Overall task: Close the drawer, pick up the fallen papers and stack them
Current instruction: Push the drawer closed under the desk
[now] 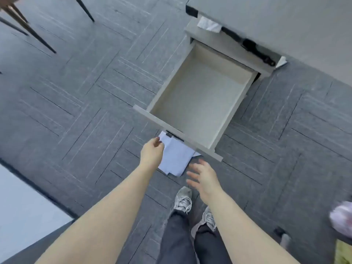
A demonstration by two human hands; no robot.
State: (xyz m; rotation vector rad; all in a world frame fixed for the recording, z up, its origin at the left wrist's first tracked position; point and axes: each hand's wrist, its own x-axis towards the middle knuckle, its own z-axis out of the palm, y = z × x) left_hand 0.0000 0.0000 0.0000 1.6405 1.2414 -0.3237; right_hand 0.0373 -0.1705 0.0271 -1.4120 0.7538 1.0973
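A pale grey drawer [198, 103] stands pulled fully out of a low cabinet [219, 41], and its inside is bare. Its front panel [152, 117] runs diagonally, with a small dark handle [172, 135] on the edge. White papers [177, 159] lie overlapping on the carpet, partly hidden under the front panel. My left hand [152, 152] hovers just short of the handle, over the papers' left edge, fingers loosely bent and holding nothing. My right hand [203, 178] hangs lower right of the papers, fingers spread and empty.
Grey patterned carpet [85, 96] covers the floor. A grey desk top [285, 21] overhangs the cabinet, with crumpled white paper [208, 25] on the cabinet top and another scrap [282, 61] at its right end. Chair legs [28, 29] stand top left. My shoes [183, 201] are below the papers.
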